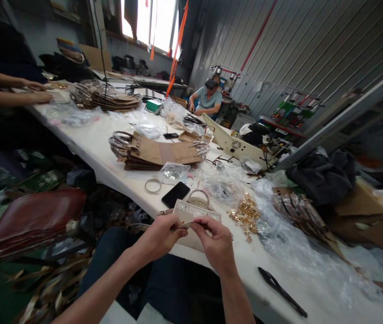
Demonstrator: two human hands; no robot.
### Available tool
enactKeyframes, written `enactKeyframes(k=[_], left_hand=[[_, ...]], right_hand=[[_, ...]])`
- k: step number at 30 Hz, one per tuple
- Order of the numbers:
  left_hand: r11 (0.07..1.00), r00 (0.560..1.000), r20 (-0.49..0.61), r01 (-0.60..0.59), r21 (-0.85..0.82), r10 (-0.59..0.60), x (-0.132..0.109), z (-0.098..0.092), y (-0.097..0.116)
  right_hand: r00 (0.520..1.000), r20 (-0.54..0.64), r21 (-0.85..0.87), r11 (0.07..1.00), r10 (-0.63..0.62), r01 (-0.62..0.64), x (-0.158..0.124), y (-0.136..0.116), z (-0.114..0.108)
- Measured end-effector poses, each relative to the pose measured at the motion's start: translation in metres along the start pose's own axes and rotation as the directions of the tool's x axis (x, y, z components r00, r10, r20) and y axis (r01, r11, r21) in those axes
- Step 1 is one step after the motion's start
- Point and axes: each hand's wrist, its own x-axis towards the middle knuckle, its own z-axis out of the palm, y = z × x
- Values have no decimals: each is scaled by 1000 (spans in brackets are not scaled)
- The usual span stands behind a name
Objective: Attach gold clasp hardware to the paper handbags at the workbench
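My left hand [165, 230] and my right hand [217, 239] are close together above the table's front edge. Between their pinched fingertips runs a thin pale strap [187, 223], curved slightly upward. Just behind and under the fingers is a flat beige bag panel [196, 210] with small fittings along its top edge. A looped handle [200, 193] rises behind this panel. Part of the strap is hidden by my fingers. A black phone [175, 194] lies beyond my left hand, and a pile of small gold metal fittings [246, 213] is to the right of my right hand.
Stacked brown bag pieces [164, 153] with handles lie farther back, near a roll of tape [153, 185]. A black tool [282, 291] is at the right front; clear plastic bags [299, 252] spread behind it. Two other people work at the table, one at left [12, 90], one at back [207, 100].
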Motion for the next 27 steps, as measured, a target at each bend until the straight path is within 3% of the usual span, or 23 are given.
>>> enactKeyframes(k=[5,7,10,13,16,20,23,27], left_hand=[[989,991,122,-28,-146,47,-4,-7,11],[975,977,199,-32,-221,77,-3,-6,12],[939,961,277,79,-333,17,-1,5,3],[932,972,205,176,-317,-114,-4,24,-10],[956,973,37,230,-182,-227,-8,40,-19],[969,959,-139,245,-36,-248,3,53,-28],[942,939,-115,311,-126,-325,21,58,-34],[773,842,38,510,-377,-537,38,63,-36]], right_hand=[[978,154,-67,986,-138,149,-3,-15,-8],[975,180,-76,986,-129,145,-2,-14,-12],[985,162,-91,992,-67,83,2,-7,-13],[993,113,-108,993,-28,41,6,6,-9],[997,77,-156,988,30,-18,17,21,-2],[997,68,-302,952,-29,48,46,43,10],[984,140,-391,907,-109,156,70,59,21],[978,160,-484,853,-133,195,83,76,35]])
